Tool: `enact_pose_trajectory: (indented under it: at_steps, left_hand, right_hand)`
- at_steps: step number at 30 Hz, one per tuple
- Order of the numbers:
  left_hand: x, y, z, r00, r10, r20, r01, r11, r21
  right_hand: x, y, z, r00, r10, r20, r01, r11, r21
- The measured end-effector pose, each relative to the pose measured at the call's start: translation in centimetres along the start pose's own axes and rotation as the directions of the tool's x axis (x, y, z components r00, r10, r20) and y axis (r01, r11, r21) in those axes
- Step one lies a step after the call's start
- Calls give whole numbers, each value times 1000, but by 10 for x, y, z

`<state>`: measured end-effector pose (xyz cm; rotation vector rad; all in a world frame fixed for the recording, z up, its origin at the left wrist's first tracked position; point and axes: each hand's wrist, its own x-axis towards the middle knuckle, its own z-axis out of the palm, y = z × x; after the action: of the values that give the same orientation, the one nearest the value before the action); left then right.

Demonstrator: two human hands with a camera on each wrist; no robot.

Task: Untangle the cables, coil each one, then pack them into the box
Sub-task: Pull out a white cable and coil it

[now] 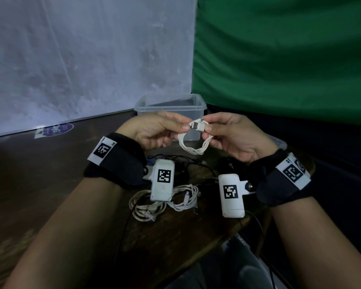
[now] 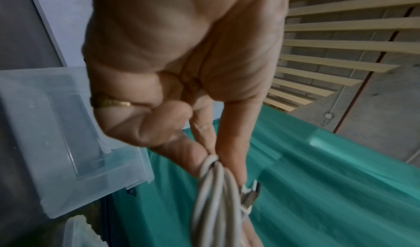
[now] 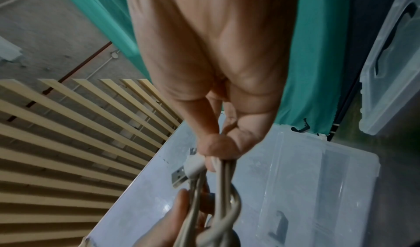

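Observation:
A small coil of white cable (image 1: 195, 142) hangs in the air between both hands, in front of the clear plastic box (image 1: 142, 105). My left hand (image 1: 176, 127) pinches the coil's top from the left, and my right hand (image 1: 209, 127) pinches it from the right beside the USB plug (image 1: 197, 125). In the left wrist view the coil (image 2: 216, 197) runs down from the fingertips (image 2: 229, 164), with the plug (image 2: 250, 197) beside it. The right wrist view shows the same coil (image 3: 225, 197), its plug (image 3: 181, 176) and the box (image 3: 318, 179) below.
On the dark wooden table (image 1: 50, 184) under my wrists lie a tangle of white cables (image 1: 175, 202) and a bunch of black cables (image 1: 186, 163). A box lid (image 3: 390, 71) lies to the right. A grey wall and a green curtain (image 1: 279, 59) stand behind.

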<state>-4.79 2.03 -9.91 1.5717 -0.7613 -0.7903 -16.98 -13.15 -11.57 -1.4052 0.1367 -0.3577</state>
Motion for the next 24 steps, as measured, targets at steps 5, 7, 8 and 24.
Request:
enact_pose_trajectory:
  at_steps: [5, 7, 8, 24]
  left_hand:
    - [-1, -1, 1, 998, -34, 59, 28, 994, 104]
    - [0, -2, 4, 997, -33, 64, 26, 993, 116]
    - [1, -2, 6, 998, -20, 56, 13, 992, 122]
    - [5, -3, 15, 943, 225, -243, -139, 934, 328]
  right_hand:
    - [1, 1, 4, 999, -27, -31, 24, 996, -90]
    - [1, 2, 5, 998, -34, -53, 27, 992, -122]
    - [2, 3, 5, 997, -34, -63, 26, 992, -127]
    - [3, 6, 3, 989, -39, -140, 25, 995, -101]
